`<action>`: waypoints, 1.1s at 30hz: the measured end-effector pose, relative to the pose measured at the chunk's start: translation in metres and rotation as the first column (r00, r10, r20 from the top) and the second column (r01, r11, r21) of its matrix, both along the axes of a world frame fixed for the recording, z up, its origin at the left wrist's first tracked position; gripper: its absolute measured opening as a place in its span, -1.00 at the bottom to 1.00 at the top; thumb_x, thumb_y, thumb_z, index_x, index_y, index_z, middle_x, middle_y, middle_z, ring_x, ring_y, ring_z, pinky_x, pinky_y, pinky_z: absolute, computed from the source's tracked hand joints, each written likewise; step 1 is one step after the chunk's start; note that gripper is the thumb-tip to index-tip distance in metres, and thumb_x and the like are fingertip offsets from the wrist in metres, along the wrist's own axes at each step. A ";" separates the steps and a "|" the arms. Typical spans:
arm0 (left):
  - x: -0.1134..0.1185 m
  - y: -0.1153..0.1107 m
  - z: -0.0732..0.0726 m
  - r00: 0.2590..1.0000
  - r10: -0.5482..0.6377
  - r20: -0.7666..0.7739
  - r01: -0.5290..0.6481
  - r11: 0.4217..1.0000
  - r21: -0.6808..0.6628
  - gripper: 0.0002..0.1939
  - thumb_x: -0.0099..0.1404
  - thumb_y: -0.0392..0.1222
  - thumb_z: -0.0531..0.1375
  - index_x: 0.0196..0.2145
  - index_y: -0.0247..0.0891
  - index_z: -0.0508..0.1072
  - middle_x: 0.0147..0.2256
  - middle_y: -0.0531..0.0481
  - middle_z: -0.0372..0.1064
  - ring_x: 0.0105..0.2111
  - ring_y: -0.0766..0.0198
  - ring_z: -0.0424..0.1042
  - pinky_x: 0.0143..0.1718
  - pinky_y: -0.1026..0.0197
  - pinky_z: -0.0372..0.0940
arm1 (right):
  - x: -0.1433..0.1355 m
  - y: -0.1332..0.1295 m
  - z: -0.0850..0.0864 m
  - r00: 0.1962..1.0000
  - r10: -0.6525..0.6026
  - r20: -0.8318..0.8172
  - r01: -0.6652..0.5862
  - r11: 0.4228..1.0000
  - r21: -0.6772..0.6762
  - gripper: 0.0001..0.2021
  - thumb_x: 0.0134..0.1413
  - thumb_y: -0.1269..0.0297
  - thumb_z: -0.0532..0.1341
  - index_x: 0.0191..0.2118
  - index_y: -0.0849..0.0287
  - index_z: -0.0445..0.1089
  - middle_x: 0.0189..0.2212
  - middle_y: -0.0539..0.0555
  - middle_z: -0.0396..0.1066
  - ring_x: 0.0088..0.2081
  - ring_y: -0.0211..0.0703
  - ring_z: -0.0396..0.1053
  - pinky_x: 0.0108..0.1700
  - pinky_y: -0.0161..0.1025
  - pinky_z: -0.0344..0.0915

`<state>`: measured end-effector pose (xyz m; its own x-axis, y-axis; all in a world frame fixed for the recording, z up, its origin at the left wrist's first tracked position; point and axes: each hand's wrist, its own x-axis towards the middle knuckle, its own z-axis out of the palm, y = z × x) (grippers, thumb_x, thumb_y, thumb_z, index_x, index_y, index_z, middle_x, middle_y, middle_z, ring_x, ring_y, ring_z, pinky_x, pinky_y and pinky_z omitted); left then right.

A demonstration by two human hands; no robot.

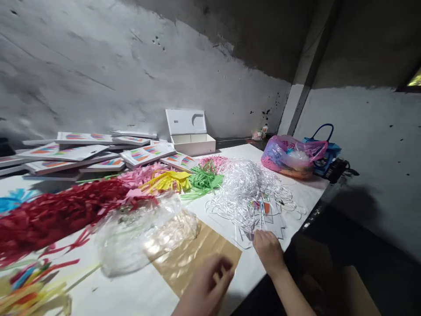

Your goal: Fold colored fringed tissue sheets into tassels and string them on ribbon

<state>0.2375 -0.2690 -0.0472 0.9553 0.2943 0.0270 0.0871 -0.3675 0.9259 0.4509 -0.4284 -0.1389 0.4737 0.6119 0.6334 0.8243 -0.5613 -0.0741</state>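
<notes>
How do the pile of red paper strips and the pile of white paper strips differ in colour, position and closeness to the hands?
The red paper strips are dark red and lie at the left side of the table; the white paper strips are pale and shiny and lie toward the right. The right hand touches the near edge of the white paper strips, while the red paper strips lie far from both hands. The left hand rests over brown paper. Both piles are loose, tangled shreds.

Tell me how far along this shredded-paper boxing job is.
Done: flat boxes lie stacked at the back. One white box stands open; its inside is hidden. In hand: the right hand rests at the white shreds; the left hand hovers over a brown sheet, apparently holding nothing. Left: red, yellow and green shreds in loose heaps.
</notes>
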 end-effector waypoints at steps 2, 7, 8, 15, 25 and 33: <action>0.052 -0.021 0.005 0.988 -0.097 0.118 0.037 0.902 0.431 -0.75 0.41 -0.25 0.06 -0.05 -0.21 0.48 -0.10 -0.16 0.47 -0.13 0.07 0.44 -0.09 0.03 0.36 | -0.005 -0.004 0.007 0.998 0.051 0.024 -0.053 0.996 0.069 -0.82 0.37 0.32 0.16 -0.29 0.22 0.42 -0.42 -0.04 0.44 -0.34 -0.23 0.45 -0.10 -0.09 0.41; 0.132 -0.027 0.009 0.936 -0.329 0.126 0.197 0.786 0.586 -0.85 0.28 -0.37 0.22 -0.29 -0.20 0.58 -0.24 -0.13 0.54 -0.07 0.00 0.40 0.13 -0.12 0.13 | -0.025 -0.022 0.025 0.984 0.175 0.035 -0.179 0.955 0.237 -0.77 0.39 0.42 0.04 -0.20 0.16 0.44 -0.29 0.07 0.55 -0.17 -0.14 0.51 0.16 0.05 0.20; 0.137 -0.022 0.011 0.923 -0.362 0.133 0.219 0.775 0.592 -0.85 0.31 -0.33 0.22 -0.36 -0.19 0.59 -0.30 -0.10 0.54 -0.10 0.03 0.41 0.14 -0.12 0.11 | -0.026 -0.030 0.028 0.983 0.180 0.017 -0.178 0.947 0.266 -0.80 0.37 0.42 0.06 -0.14 0.13 0.45 -0.24 0.07 0.56 -0.10 -0.10 0.51 0.19 0.07 0.15; 0.126 0.050 0.061 0.903 -0.314 0.292 0.179 0.894 0.410 -0.74 0.37 -0.02 0.20 -0.18 -0.12 0.67 -0.17 -0.16 0.57 -0.17 0.09 0.48 -0.08 0.10 0.30 | 0.031 -0.089 0.031 0.941 0.154 -0.302 0.023 0.859 0.511 -0.74 0.27 0.10 0.18 -0.11 0.08 0.55 -0.10 0.16 0.57 -0.04 0.12 0.48 0.12 0.13 0.20; 0.106 0.148 0.094 0.959 -0.052 0.277 0.026 0.995 0.098 -0.63 0.10 0.07 0.40 -0.22 -0.22 0.68 -0.32 -0.11 0.63 -0.27 0.06 0.55 -0.19 0.14 0.39 | 0.123 -0.060 0.058 0.368 0.458 -0.809 0.423 0.692 0.585 -0.67 0.33 0.09 0.21 0.05 0.20 0.38 -0.03 0.11 0.43 -0.11 -0.11 0.47 -0.07 -0.05 0.45; 0.064 0.196 0.095 0.918 0.165 0.360 -0.115 0.981 -0.156 -0.68 -0.12 0.01 0.52 -0.41 -0.20 0.68 -0.25 -0.16 0.63 -0.14 -0.05 0.53 -0.04 0.06 0.38 | 0.179 -0.046 0.106 0.162 0.606 -0.779 0.597 0.569 0.566 -0.65 0.31 0.14 0.23 0.12 0.17 0.34 0.07 0.14 0.38 -0.03 -0.06 0.44 -0.02 0.00 0.44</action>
